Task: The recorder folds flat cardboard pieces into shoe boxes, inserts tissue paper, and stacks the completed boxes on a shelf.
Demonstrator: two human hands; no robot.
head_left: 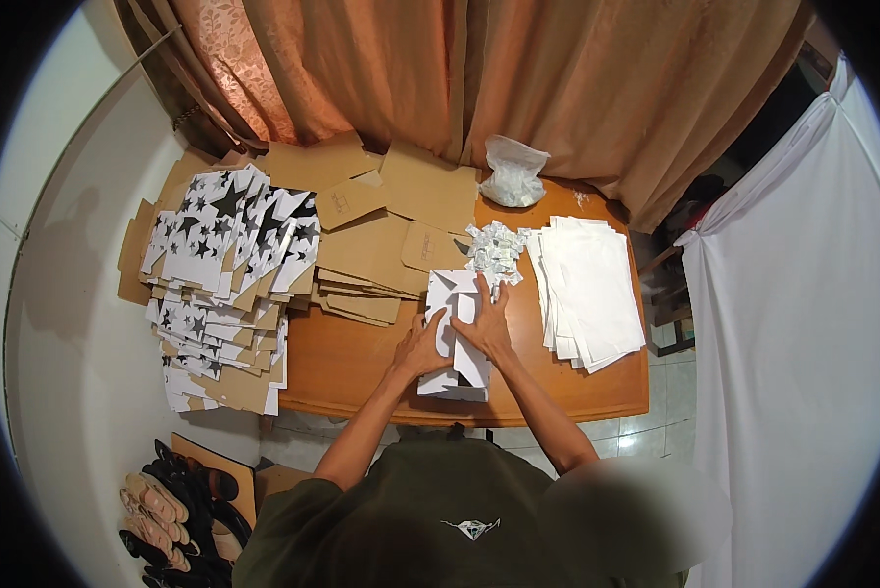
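Observation:
A white cardboard box [471, 370] stands near the front edge of the table, its top flaps partly folded and a narrow gap showing between them. My left hand [421, 347] grips its left side, with fingers and thumb on the flap edges. On the right side, my right hand [486, 328] holds the box, its thumb on the top and its fingers reaching toward the far end. Just beyond the box lies a heap of small whitish packets [497, 249]. The sides of the box under my palms are hidden.
Star-printed cardboard pieces [229, 235] are piled at the left. Flat brown cardboard [362, 250] lies behind them on the wooden table [347, 358]. White sheets [589, 294] are stacked right; a clear plastic bag [513, 176] sits far back. Shoes [180, 510] fill the lower left.

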